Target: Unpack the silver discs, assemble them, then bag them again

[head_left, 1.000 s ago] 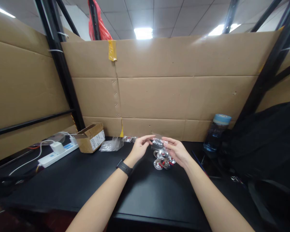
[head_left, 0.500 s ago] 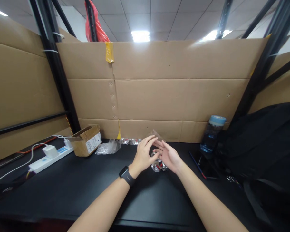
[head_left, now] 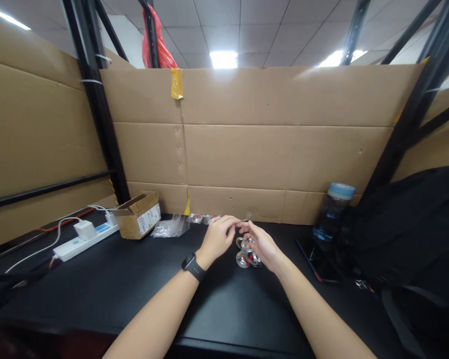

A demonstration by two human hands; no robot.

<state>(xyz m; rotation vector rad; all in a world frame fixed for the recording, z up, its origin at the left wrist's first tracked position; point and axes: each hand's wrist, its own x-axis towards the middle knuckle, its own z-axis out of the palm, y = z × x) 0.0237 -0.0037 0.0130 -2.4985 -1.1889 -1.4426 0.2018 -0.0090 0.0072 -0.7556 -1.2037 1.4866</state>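
Both hands meet over the back middle of the black table. Between their fingertips is a small clear plastic bag point(head_left: 248, 215), seen nearly edge-on and partly hidden by the fingers. My left hand point(head_left: 217, 238), with a dark watch on its wrist, pinches the bag from the left. From the right, my right hand point(head_left: 264, 245) has its fingers curled with the tips closed at the bag's near edge. Just below lie several shiny round metal pieces point(head_left: 243, 259) with red parts, loosely heaped and partly covered by my right hand.
Flat clear bags point(head_left: 170, 227) and packed round pieces point(head_left: 197, 218) lie along the cardboard wall point(head_left: 239, 154). Left stand an open carton point(head_left: 147, 223) and a power strip point(head_left: 86, 243). Right are a water bottle point(head_left: 333, 212), a phone point(head_left: 320, 262) and a black backpack point(head_left: 411, 234).
The bag has tipped from standing up to nearly edge-on. My fingers have drawn closer together around it. The whole view has shifted slightly, while the metal pieces stay on the table.
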